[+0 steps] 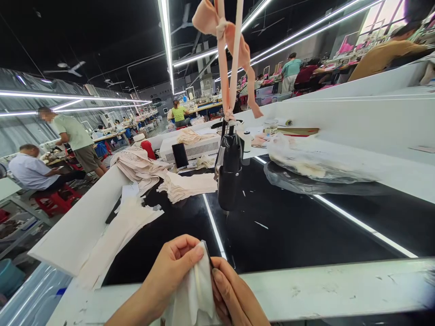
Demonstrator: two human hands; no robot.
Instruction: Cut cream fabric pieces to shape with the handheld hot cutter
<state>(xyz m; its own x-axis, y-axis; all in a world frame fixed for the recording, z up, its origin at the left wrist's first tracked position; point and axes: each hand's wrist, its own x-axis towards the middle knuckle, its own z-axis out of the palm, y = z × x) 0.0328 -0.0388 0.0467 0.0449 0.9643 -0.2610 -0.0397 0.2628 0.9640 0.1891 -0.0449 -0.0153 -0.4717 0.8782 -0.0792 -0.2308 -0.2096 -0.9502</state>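
At the table's front edge I hold a piece of white fabric (197, 290) between both hands. My left hand (176, 262) pinches its upper edge between thumb and fingers. Close beside it, my right hand (234, 290) is closed at the fabric's right edge, with a thin dark strip showing between thumb and fingers; what the strip is I cannot tell. The lower part of the fabric hangs down toward the bottom of the view. Beyond my hands, a black hand-held tool in a holster (229, 176) hangs from peach fabric ties (234, 59) over the glossy black tabletop (288, 231).
Stacked pale fabric pieces (186, 184) and a fabric pile (142, 165) lie at the back left. More cream fabric (125, 235) drapes over the left edge. A clear plastic bag (316, 158) rests at the back right. Several people work beyond the white side panels (356, 117).
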